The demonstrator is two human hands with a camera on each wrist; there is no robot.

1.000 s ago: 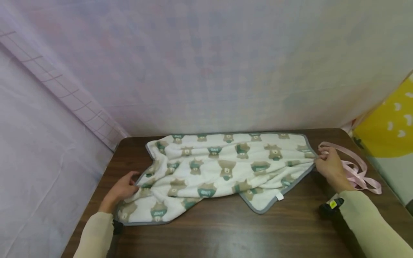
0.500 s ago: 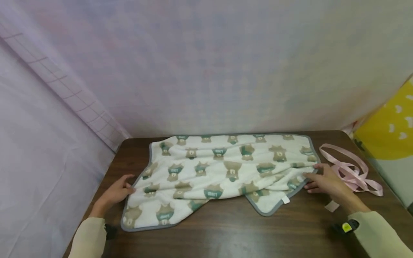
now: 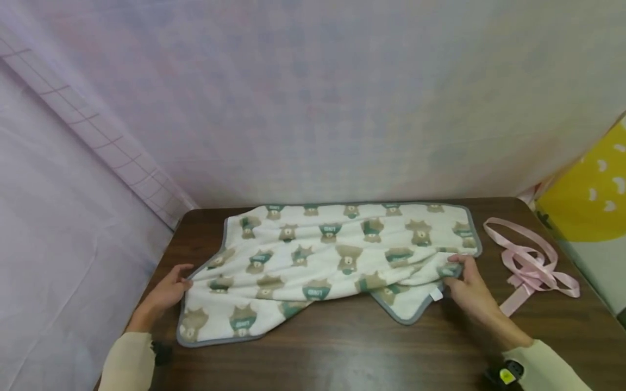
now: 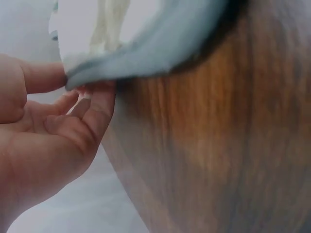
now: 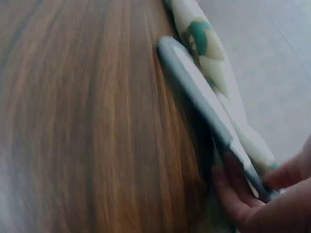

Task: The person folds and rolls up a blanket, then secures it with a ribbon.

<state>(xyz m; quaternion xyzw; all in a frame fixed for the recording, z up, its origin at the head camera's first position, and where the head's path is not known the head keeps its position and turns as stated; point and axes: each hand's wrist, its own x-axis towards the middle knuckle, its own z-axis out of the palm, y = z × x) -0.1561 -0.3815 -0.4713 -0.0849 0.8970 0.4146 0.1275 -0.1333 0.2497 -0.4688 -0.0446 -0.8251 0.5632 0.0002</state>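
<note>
A white fleece blanket (image 3: 313, 260) with brown and green bear prints and grey trim lies spread but wrinkled across the table. Its near edge is uneven, with a corner flap and white tag (image 3: 436, 294) at the right. My left hand (image 3: 165, 293) pinches the left edge; in the left wrist view the thumb is above the grey trim (image 4: 146, 60) and the fingers are beneath. At the right side, my right hand (image 3: 469, 288) grips the edge near the tag. The right wrist view shows that edge (image 5: 197, 99) lifted between thumb and fingers.
A loosely looped pink ribbon (image 3: 533, 266) lies on the brown wooden table (image 3: 342, 353), right of the blanket. A pale curtain (image 3: 313, 108) hangs behind the table, and a white sheet (image 3: 58, 244) hangs at the left.
My right hand let go of the blanket's right edge, shifted left and nearer, and took hold by the tag. My left hand moved slightly left, and the blanket's left side became flatter.
</note>
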